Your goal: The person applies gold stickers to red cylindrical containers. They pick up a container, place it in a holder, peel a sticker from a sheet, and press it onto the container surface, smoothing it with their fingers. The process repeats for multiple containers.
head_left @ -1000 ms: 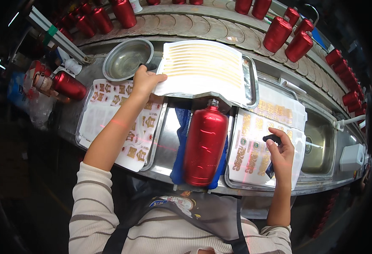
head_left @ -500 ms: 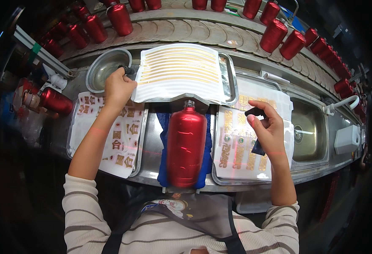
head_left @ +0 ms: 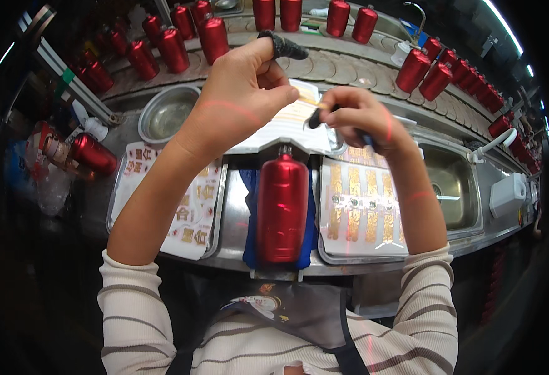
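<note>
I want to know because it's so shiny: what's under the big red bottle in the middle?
Blue cloth shows along both sides of the red bottle, seemingly running beneath it. The bottle covers whatever lies directly underneath, so that's hidden.

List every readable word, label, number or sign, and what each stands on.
Left sheet: gold-brown characters, not copied out here.
Right sheet: gold markings, too small and glare-washed to read.
Apron: printed design, any lettering too small to read.
Central red bottle: no lettering visible.
</note>
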Motion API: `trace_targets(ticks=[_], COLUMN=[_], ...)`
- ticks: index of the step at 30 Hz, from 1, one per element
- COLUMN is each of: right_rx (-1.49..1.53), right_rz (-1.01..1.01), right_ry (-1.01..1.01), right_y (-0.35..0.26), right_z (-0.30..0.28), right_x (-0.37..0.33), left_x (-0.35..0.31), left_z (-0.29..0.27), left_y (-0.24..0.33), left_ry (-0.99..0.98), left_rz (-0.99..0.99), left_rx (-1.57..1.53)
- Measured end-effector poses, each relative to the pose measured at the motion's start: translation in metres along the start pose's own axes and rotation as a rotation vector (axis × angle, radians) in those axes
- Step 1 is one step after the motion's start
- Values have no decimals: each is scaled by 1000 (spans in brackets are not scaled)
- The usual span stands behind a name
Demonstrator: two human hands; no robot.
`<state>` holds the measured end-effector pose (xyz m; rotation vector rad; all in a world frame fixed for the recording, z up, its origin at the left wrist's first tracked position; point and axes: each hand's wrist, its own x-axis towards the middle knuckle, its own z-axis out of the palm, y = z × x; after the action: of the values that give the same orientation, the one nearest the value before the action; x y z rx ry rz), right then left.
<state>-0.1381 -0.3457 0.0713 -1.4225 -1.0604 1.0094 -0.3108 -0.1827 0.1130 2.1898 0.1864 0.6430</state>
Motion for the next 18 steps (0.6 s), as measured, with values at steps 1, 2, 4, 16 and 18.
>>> trace_targets(ticks=[1, 2, 4, 16, 18], right_rx=[18, 32, -71, -165, -152], right_rz=[42, 43, 18, 213, 196], right_ry=[56, 82, 157, 337, 360], right_y=[-8, -11, -22, 77, 77], right_z=[-2, -4, 1, 152, 158], right_x=[-23, -45, -88, -165, -165], left_x=[-11, -22, -49, -237, -245], left_z=[6, 19, 43, 66, 67], left_y=[2, 4, 15, -9, -11], left_ry=[-2, 24, 83, 162, 184], left_rz=[10, 18, 48, -390, -412], left_rx=[-114, -266, -427, -442, -463])
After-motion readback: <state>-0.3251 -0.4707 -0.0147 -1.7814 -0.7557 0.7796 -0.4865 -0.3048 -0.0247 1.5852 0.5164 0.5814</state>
